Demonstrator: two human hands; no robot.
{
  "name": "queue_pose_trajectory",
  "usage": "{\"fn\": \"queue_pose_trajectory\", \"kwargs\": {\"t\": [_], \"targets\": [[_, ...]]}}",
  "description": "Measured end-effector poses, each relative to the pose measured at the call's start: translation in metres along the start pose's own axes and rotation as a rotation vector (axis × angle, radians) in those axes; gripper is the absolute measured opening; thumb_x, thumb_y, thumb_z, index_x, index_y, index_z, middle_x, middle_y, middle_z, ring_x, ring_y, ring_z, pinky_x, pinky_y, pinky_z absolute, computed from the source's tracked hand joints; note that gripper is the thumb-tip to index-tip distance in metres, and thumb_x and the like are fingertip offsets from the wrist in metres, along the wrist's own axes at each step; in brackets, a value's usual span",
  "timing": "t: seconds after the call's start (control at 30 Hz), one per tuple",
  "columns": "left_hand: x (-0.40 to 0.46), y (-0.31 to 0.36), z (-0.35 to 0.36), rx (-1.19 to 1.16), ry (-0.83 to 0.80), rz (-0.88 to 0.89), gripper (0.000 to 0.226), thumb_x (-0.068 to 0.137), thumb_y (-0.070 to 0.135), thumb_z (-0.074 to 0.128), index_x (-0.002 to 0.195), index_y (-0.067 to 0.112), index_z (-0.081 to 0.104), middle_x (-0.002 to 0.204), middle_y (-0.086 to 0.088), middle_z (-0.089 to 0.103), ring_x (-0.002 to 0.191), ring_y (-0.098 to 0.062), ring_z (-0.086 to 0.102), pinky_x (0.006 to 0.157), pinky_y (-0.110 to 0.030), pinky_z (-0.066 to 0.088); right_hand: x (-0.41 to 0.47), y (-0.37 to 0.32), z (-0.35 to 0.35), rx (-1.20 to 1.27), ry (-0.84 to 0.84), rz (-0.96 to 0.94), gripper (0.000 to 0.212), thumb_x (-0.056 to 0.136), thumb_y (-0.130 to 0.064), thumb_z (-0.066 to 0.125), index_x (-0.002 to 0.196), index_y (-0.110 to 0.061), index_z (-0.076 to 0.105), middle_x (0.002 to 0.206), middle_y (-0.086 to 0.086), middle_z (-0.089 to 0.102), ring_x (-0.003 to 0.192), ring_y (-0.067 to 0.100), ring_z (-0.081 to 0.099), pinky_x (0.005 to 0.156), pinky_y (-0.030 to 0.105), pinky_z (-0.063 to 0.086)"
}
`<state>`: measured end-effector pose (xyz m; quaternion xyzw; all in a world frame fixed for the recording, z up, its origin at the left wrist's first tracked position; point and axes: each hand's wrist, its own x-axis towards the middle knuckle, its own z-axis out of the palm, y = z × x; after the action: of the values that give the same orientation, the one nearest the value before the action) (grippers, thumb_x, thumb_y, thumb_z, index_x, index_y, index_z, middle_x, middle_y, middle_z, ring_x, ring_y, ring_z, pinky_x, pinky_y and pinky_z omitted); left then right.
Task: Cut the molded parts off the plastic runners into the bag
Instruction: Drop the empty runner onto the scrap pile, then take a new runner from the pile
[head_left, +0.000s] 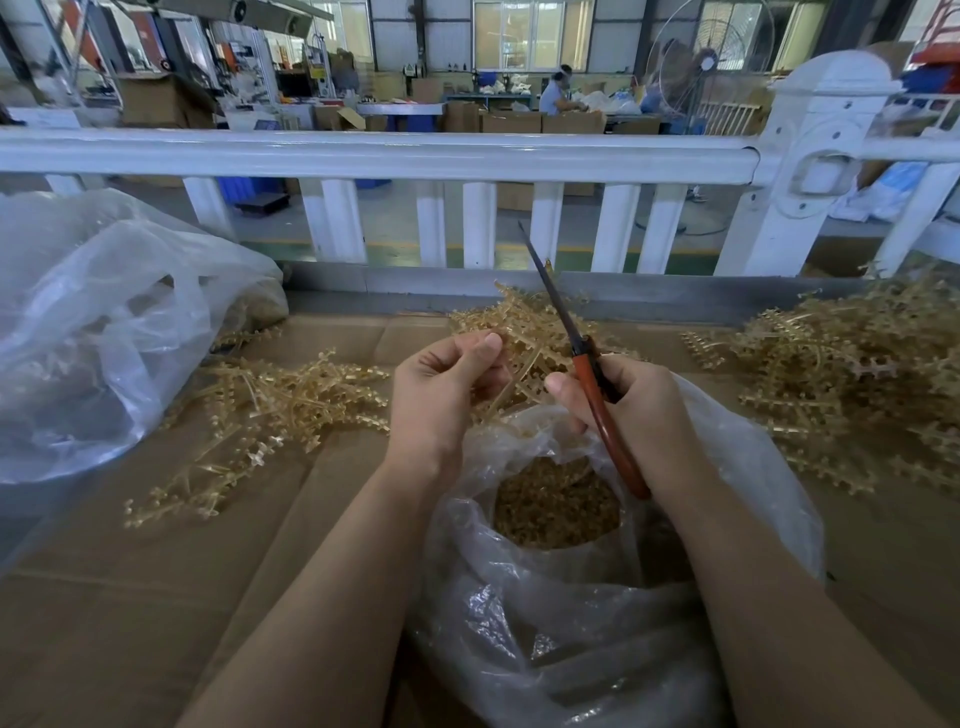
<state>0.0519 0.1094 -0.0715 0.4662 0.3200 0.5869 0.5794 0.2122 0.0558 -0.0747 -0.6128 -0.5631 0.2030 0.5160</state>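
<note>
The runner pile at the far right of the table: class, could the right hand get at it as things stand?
Probably, but not freely: the right hand grips the scissors, so it would have to put them down first. Nothing stands between it and the runner pile.

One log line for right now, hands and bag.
left hand: holds runner | right hand: grips scissors, blades up | bag: open below, cut parts inside
</note>
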Motion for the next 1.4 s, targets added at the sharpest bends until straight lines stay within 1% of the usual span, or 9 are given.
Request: {"fn": "queue_pose_trajectory", "kwargs": {"t": [0.1,0.2,0.27,0.4,0.53,0.73,0.83,1.17,1.4], "targets": [[-0.001,0.0,0.001,-0.002,-0.043,-0.018,0.008,0.088,0.008,0.07,0.081,0.006,0.074,0.066,-0.005,0.064,0.059,-0.013,0.057,0.058,-0.021,0.05,-0.002,-0.002,-0.001,0.033,-0.064,0.0,0.021,0.08,-0.041,0.08,0.076,-0.022,0.071,0.067,-0.003,0.073,0.062,0.009,0.07,0.063,0.021,0.057],[-0.003,-0.001,0.003,0.002,-0.091,-0.023,0.009,0.086,0.008,0.07,0.077,0.007,0.073,0.068,-0.004,0.064,0.061,-0.012,0.056,0.06,-0.021,0.05,-0.001,-0.002,0.001,-0.041,-0.102,0.007,0.011,0.081,-0.03,0.082,0.08,-0.025,0.072,0.073,-0.003,0.074,0.068,0.013,0.071,0.073,0.039,0.061],[-0.003,0.001,0.003,-0.026,-0.125,-0.048,0.007,0.082,0.014,0.072,0.08,0.008,0.072,0.07,-0.004,0.065,0.062,-0.013,0.058,0.063,-0.022,0.051,-0.001,-0.003,0.003,-0.059,-0.107,0.011,0.009,0.083,-0.025,0.08,0.08,-0.024,0.071,0.073,-0.002,0.073,0.068,0.014,0.071,0.074,0.043,0.061],[-0.002,0.008,0.001,-0.17,-0.176,-0.187,0.044,0.075,0.038,0.069,0.107,0.009,0.064,0.088,-0.006,0.074,0.076,-0.016,0.07,0.069,-0.029,0.059,0.001,-0.002,0.0,0.12,-0.03,0.018,0.01,0.085,-0.019,0.077,0.078,-0.022,0.07,0.067,-0.006,0.072,0.062,0.005,0.068,0.061,0.017,0.055],[-0.002,0.008,0.0,-0.128,-0.195,-0.254,0.045,0.079,0.049,0.067,0.103,0.012,0.06,0.087,-0.005,0.069,0.077,-0.018,0.069,0.074,-0.032,0.059,0.005,0.0,-0.005,0.268,0.072,0.011,0.01,0.088,-0.018,0.075,0.08,-0.015,0.071,0.061,-0.004,0.069,0.058,0.005,0.065,0.06,0.007,0.048],[-0.006,0.006,0.001,0.082,-0.39,-0.208,0.027,0.072,0.027,0.078,0.09,0.012,0.067,0.085,-0.005,0.069,0.072,-0.013,0.059,0.07,-0.024,0.046,0.007,0.007,-0.007,0.346,0.126,-0.005,0.009,0.089,-0.019,0.075,0.081,-0.016,0.071,0.06,-0.002,0.067,0.058,0.007,0.064,0.063,0.007,0.048],[-0.007,0.004,0.002,0.146,-0.41,-0.201,0.022,0.064,0.025,0.079,0.082,0.017,0.07,0.081,-0.004,0.069,0.068,-0.011,0.058,0.071,-0.024,0.046,0.008,0.008,-0.006,0.332,0.149,0.002,0.009,0.089,-0.02,0.075,0.081,-0.017,0.071,0.06,-0.004,0.067,0.057,0.004,0.064,0.06,0.008,0.047],[-0.005,-0.001,0.001,0.199,-0.434,-0.141,0.01,0.074,0.021,0.074,0.08,0.013,0.073,0.077,-0.002,0.071,0.065,-0.007,0.058,0.067,-0.017,0.049,0.008,0.008,-0.007,0.285,0.139,-0.005,0.01,0.089,-0.024,0.075,0.081,-0.019,0.071,0.061,-0.004,0.067,0.057,0.004,0.064,0.061,0.009,0.048],[-0.002,-0.001,-0.001,0.047,-0.289,-0.05,0.013,0.081,0.018,0.069,0.082,0.004,0.07,0.071,-0.001,0.068,0.066,-0.009,0.059,0.068,-0.02,0.052,0.005,0.009,-0.006,0.041,0.109,0.004,0.048,0.063,-0.073,0.073,0.084,-0.031,0.067,0.081,-0.019,0.071,0.076,0.001,0.066,0.072,0.028,0.051]]}}
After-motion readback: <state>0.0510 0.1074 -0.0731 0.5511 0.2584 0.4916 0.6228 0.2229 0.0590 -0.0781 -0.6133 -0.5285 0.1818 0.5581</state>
